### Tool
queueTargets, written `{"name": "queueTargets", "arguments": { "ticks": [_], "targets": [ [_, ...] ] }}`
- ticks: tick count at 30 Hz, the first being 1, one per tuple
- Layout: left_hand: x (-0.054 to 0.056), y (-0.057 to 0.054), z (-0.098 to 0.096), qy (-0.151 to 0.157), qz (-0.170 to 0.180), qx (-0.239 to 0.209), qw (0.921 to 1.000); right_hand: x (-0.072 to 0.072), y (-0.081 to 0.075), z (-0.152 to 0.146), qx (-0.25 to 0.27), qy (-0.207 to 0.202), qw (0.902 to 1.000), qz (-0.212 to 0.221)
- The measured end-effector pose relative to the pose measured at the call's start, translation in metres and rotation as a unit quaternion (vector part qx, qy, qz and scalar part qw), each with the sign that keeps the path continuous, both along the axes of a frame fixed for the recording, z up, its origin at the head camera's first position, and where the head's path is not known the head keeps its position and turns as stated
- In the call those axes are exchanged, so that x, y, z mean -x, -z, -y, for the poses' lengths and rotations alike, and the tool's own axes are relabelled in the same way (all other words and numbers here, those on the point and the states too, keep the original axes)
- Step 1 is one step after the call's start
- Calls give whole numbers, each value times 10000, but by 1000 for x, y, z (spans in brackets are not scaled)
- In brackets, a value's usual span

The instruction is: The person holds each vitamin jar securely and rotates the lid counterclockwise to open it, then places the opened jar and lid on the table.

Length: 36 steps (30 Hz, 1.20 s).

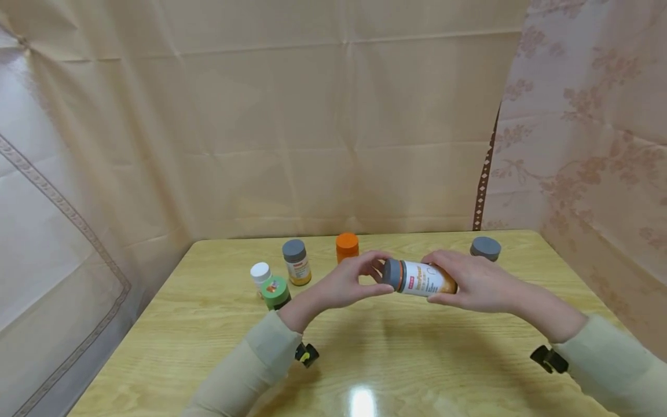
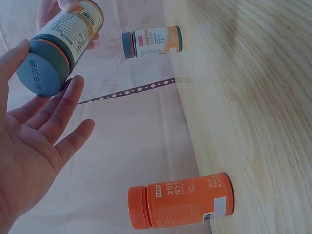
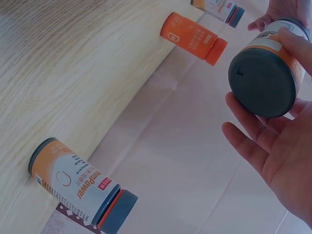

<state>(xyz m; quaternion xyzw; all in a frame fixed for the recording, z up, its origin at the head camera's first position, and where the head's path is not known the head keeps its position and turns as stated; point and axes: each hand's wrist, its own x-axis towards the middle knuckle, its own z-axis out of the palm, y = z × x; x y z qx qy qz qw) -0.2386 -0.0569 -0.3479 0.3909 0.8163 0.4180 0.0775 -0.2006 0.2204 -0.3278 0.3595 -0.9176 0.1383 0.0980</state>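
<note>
A supplement bottle (image 1: 422,278) with a grey cap, orange ring and white-and-orange label is held tilted, almost lying sideways, above the table. My right hand (image 1: 476,281) grips its base end, thumb on one side and fingers on the other. At the other end my left hand (image 1: 354,281) has its thumb and fingers about the grey cap (image 2: 43,70), with the palm apart from it. The right wrist view shows the dark bottle base (image 3: 263,83). Behind the hands stands an orange bottle (image 1: 347,246), partly hidden by the left hand in the head view.
Left of the hands stand a grey-capped bottle (image 1: 297,262), a white-capped bottle (image 1: 260,272) and a green-lidded bottle (image 1: 275,291). Another grey-capped bottle (image 1: 485,248) is behind my right hand. The wooden table (image 1: 208,347) ends at hanging cloth (image 1: 292,116).
</note>
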Motion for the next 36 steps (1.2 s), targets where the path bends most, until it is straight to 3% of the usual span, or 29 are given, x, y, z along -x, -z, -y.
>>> {"name": "queueTargets", "arguments": {
  "ticks": [8,13,19,29,36],
  "targets": [
    [-1,-2,3,38,-2,258,9997,-1,0,1,-57,63,10000,43],
    [-1,-5,5,-151,-112,397,9990,-1,-1,-1,-16,96,9999,-53],
    [-1,-8,7,-67,-467,35,9989,0,0,-2,-35,118,9999,-63],
    [-3,-7,5,304,-607,-257,9974,2,0,-1,-26,83,10000,-26],
    [-2,-4,4,159,-300,-302,9990,3,0,0,22,-9,10000,-84]
  ]
}}
